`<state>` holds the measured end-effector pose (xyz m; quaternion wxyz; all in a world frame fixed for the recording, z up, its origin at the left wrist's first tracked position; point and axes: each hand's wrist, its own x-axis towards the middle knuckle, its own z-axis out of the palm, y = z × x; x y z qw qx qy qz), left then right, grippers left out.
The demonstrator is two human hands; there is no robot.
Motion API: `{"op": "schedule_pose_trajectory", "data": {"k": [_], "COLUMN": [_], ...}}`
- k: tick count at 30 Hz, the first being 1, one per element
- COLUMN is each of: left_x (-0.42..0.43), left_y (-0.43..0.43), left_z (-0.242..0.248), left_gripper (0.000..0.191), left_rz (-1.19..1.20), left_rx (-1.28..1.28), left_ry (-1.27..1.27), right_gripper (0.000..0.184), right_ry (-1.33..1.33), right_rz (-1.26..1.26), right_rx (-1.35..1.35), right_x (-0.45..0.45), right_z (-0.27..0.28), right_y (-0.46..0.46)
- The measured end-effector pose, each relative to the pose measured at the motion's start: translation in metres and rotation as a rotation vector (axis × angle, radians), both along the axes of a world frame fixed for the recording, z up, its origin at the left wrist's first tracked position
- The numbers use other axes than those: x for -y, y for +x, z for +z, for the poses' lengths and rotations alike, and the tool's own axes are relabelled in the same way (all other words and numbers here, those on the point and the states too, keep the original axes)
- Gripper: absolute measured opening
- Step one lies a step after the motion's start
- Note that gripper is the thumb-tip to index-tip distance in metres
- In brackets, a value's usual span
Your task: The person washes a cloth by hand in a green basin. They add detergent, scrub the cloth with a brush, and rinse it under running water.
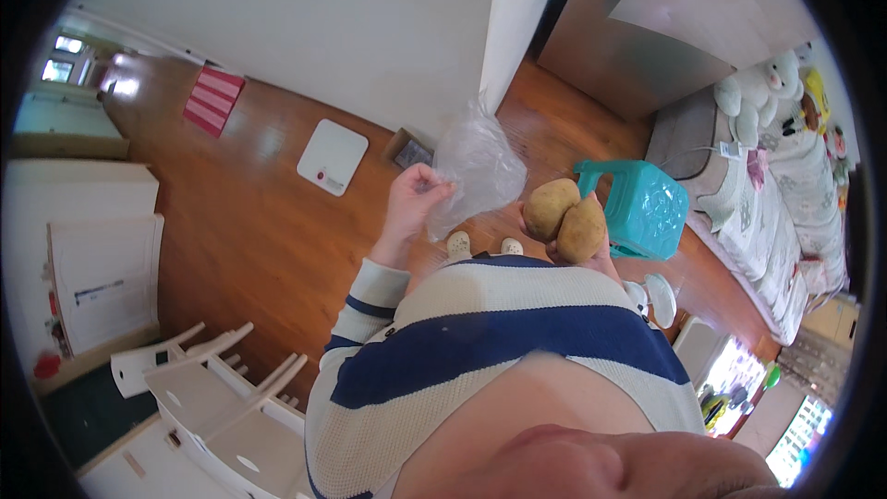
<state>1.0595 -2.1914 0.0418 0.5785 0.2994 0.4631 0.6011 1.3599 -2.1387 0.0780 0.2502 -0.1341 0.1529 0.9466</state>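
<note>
My left hand (414, 199) pinches the edge of a clear, crumpled plastic bag (483, 166) between thumb and fingers. The bag hangs to the right of that hand and looks empty. Two brown potatoes (551, 208) lie side by side, touching, in my right hand (601, 242), whose palm and fingers are mostly hidden beneath them. A gap separates the bag from the potatoes.
Just right of the potatoes stands a turquoise plastic stool (644, 209). A white scale (333, 156) and a small cardboard box (409, 150) sit on the wood floor by the wall. White chairs (215, 395) are lower left; a covered sofa (755, 229) is at right.
</note>
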Motion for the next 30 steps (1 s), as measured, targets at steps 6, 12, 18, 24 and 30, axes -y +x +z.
{"op": "schedule_pose_trajectory", "data": {"k": [6, 12, 18, 24, 30], "left_x": [0.029, 0.060, 0.123, 0.177, 0.242], "left_y": [0.062, 0.128, 0.148, 0.153, 0.133], "left_z": [-0.012, 0.010, -0.006, 0.024, 0.000], "left_gripper": [0.016, 0.011, 0.013, 0.015, 0.009], "left_rz": [0.032, 0.032, 0.118, 0.311, 0.627], "left_rx": [0.093, 0.242, 0.041, 0.264, -0.073], "left_ry": [0.011, -0.190, -0.143, -0.164, -0.086], "right_gripper": [0.077, 0.070, 0.067, 0.065, 0.072], "right_ry": [0.101, 0.064, 0.042, -0.022, 0.050], "right_rz": [0.189, 0.400, 0.665, 0.785, 0.864], "right_rx": [0.099, -0.056, 0.046, -0.130, 0.050], "right_x": [-0.018, -0.017, -0.005, 0.024, 0.074], "right_z": [0.000, -0.047, -0.070, -0.025, -0.007], "right_y": [-0.003, 0.027, 0.024, -0.012, -0.064]}}
